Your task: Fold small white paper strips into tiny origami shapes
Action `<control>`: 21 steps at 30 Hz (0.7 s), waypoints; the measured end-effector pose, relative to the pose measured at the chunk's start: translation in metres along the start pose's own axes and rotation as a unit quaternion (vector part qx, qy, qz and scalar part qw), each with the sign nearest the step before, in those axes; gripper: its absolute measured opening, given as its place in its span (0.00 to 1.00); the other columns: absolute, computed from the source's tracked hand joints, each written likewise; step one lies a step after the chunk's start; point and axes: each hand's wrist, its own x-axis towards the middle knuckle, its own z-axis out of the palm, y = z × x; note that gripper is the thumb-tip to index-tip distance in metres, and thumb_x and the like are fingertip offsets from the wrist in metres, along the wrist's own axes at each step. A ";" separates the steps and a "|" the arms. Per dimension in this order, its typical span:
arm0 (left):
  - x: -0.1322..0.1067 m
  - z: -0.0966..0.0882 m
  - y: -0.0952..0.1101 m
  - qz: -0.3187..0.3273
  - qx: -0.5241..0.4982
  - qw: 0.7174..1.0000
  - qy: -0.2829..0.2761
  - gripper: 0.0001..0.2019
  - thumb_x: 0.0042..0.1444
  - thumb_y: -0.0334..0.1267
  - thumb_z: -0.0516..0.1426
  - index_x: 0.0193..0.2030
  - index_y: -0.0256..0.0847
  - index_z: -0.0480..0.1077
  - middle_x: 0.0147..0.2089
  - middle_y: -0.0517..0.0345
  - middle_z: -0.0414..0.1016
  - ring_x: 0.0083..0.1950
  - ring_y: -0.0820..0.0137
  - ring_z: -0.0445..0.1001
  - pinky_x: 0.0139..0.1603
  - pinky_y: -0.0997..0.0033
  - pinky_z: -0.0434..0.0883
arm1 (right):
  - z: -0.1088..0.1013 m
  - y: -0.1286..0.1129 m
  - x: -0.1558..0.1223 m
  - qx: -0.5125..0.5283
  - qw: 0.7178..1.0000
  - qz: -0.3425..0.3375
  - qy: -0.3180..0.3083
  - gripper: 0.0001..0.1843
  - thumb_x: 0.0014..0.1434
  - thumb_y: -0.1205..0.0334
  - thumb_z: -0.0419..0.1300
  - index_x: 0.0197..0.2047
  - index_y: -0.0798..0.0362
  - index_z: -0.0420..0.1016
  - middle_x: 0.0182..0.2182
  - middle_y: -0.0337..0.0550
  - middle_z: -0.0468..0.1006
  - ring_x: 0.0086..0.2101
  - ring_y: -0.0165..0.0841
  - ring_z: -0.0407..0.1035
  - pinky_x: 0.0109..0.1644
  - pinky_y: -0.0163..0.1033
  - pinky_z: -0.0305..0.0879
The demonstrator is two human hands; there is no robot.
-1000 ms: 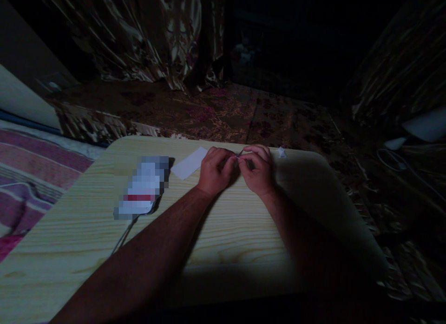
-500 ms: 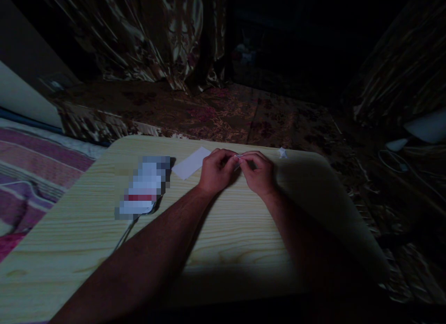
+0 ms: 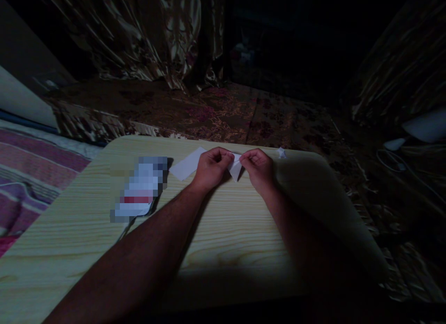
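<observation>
Between my two hands is a small folded piece of white paper (image 3: 236,170), its pointed lower part hanging toward me. My left hand (image 3: 213,166) pinches its left side between thumb and fingers. On the other side, my right hand (image 3: 257,165) grips the upper right edge with closed fingertips. A flat sheet of white paper (image 3: 184,166) lies on the table just left of my left hand, partly covered by it. Beyond my right hand, a small white folded paper star (image 3: 282,152) rests near the far edge.
The light wooden table (image 3: 223,240) has rounded corners. On its left lies a blurred-out phone-like device (image 3: 141,187) with a cable running toward me. A striped bedspread (image 3: 31,175) borders the left side; patterned cloth (image 3: 209,110) and curtains (image 3: 181,36) stand behind.
My hands have moved slightly apart. The folded paper, mostly hidden by my fingers before, now shows as a white pointed shape between them.
</observation>
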 end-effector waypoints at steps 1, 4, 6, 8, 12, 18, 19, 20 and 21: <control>0.000 0.000 0.000 -0.003 -0.006 1.000 -0.003 0.11 0.49 0.44 0.62 0.31 0.37 0.73 0.26 0.60 0.73 0.25 0.76 0.67 0.27 0.76 0.64 | 0.000 0.000 0.000 0.008 1.000 0.002 0.001 0.08 0.51 0.57 0.62 0.31 0.52 0.69 0.27 0.39 0.75 0.28 0.29 0.70 0.33 0.34 0.66; 0.000 0.000 0.000 -0.018 -0.020 0.999 -0.020 0.11 0.48 0.43 0.63 0.32 0.36 0.74 0.27 0.59 0.74 0.26 0.76 0.68 0.28 0.76 0.65 | 0.001 0.002 0.000 0.016 1.000 0.015 0.002 0.08 0.50 0.58 0.63 0.30 0.52 0.69 0.26 0.38 0.75 0.27 0.28 0.69 0.32 0.33 0.65; 0.000 0.000 0.000 -0.030 -0.021 0.999 -0.027 0.12 0.47 0.44 0.64 0.32 0.36 0.74 0.27 0.58 0.74 0.26 0.75 0.68 0.28 0.76 0.65 | 0.001 0.003 0.000 0.017 1.000 0.022 0.005 0.08 0.49 0.59 0.63 0.29 0.52 0.69 0.25 0.37 0.75 0.26 0.28 0.69 0.31 0.33 0.65; 0.000 0.000 0.001 -0.037 -0.018 0.999 -0.027 0.13 0.46 0.45 0.64 0.31 0.35 0.74 0.27 0.58 0.75 0.26 0.75 0.68 0.28 0.76 0.65 | 0.002 0.004 0.000 0.024 0.999 0.025 0.008 0.08 0.48 0.59 0.64 0.29 0.53 0.70 0.24 0.36 0.75 0.26 0.28 0.68 0.30 0.33 0.64; 0.000 0.000 0.000 -0.038 -0.012 0.999 -0.021 0.13 0.45 0.45 0.65 0.30 0.35 0.74 0.27 0.57 0.75 0.26 0.75 0.69 0.27 0.76 0.65 | 0.002 0.004 0.000 0.025 0.999 0.028 0.010 0.07 0.48 0.60 0.63 0.28 0.52 0.70 0.23 0.35 0.74 0.24 0.27 0.68 0.29 0.32 0.63; 0.001 -0.001 -0.002 -0.032 -0.004 0.999 -0.015 0.14 0.45 0.45 0.65 0.30 0.35 0.74 0.27 0.57 0.75 0.26 0.75 0.69 0.27 0.76 0.65 | 0.003 0.003 -0.001 0.024 1.000 0.018 0.008 0.05 0.48 0.62 0.63 0.28 0.53 0.70 0.22 0.35 0.73 0.24 0.27 0.67 0.29 0.32 0.62; 0.001 -0.001 -0.002 -0.032 -0.004 0.999 -0.015 0.14 0.45 0.45 0.65 0.30 0.35 0.73 0.27 0.57 0.75 0.26 0.75 0.69 0.27 0.76 0.65 | 0.003 0.004 -0.001 0.023 1.000 0.017 0.008 0.05 0.48 0.62 0.62 0.28 0.53 0.70 0.22 0.35 0.73 0.24 0.27 0.67 0.29 0.32 0.62; 0.000 -0.001 -0.002 -0.032 -0.004 0.999 -0.016 0.14 0.45 0.45 0.65 0.30 0.35 0.73 0.27 0.57 0.75 0.26 0.75 0.69 0.27 0.76 0.65 | 0.003 0.004 -0.001 0.022 1.000 0.016 0.008 0.05 0.48 0.62 0.62 0.28 0.53 0.70 0.22 0.35 0.73 0.24 0.27 0.67 0.29 0.32 0.62; 0.000 -0.001 -0.001 -0.032 -0.004 0.999 -0.018 0.14 0.45 0.45 0.65 0.30 0.35 0.73 0.27 0.57 0.75 0.26 0.75 0.69 0.27 0.76 0.65 | 0.003 0.004 -0.001 0.022 1.000 0.016 0.008 0.05 0.48 0.62 0.62 0.28 0.53 0.70 0.22 0.35 0.73 0.24 0.27 0.67 0.29 0.32 0.62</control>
